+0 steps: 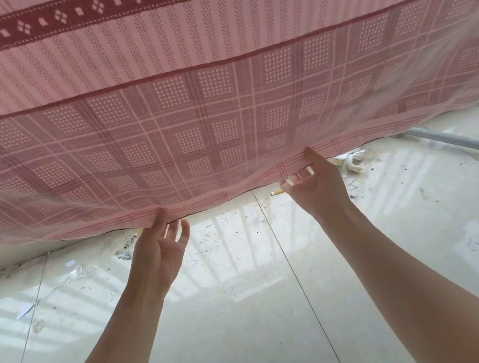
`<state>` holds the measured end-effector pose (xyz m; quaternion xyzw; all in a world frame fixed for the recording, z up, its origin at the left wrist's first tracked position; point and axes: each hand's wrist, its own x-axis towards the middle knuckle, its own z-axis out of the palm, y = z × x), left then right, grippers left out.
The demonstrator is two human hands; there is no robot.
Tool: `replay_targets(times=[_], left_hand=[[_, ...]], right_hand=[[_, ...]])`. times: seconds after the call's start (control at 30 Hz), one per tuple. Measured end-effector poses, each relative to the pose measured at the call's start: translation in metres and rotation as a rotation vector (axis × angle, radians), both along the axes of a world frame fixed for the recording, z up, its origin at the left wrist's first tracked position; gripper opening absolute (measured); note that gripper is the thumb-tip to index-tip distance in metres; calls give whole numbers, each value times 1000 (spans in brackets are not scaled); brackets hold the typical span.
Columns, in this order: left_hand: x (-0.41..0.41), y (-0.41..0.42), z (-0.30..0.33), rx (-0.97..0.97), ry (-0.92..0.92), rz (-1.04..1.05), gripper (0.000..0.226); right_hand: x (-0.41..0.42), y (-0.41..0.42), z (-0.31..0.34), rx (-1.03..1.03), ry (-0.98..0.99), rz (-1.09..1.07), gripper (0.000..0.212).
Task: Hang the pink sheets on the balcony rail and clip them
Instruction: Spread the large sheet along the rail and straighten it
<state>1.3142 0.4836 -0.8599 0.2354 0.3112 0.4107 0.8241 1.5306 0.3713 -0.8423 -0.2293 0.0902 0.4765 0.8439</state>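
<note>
Two bare forearms reach up from the bottom of the view toward the lower hem of a pink sheet (220,106). On the left, the left hand (160,244) pinches the hem between thumb and fingers, the thumb lying on the near face of the cloth and the fingertips curled up behind its edge. Just to the right of it, the right hand (315,182) grips the same hem in like manner, its thumb raised along the cloth and its fingers hooked under the edge. Both hands sit close together near the middle of the hem, which sags a little between and beside them.

Spread wide, the sheet fills the whole upper half of the view. Its lower part is woven in a check of dotted squares, above that runs a band of fine dotted stripes, and near the top a dark red border carries white diamond shapes. What it hangs from lies above the view.

Below the cloth is a glossy pale tiled floor (254,320), showing light reflections and dark grout lines. Small scraps of litter (80,271) and dirt lie scattered on it near the hem. A grey metal pipe (464,144) runs slantwise along the floor at the right edge, with a crumpled white scrap (352,160) lying near its inner end.
</note>
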Motion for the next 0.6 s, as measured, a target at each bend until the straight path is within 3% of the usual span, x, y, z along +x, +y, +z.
replay_targets(times=[0.1, 0.27, 0.47, 0.6], left_hand=[[-1, -5, -2, 11, 79, 7, 10], [2, -8, -2, -93, 162, 124, 11], [-5, -22, 12, -129, 371, 37, 9], [-37, -43, 33, -210, 593, -248, 6]], right_hand=[[6, -3, -2, 3, 57, -48, 11], [6, -13, -13, -73, 68, -92, 6], [-6, -45, -3, -524, -220, -37, 7], [-36, -87, 14, -969, -369, 149, 34]])
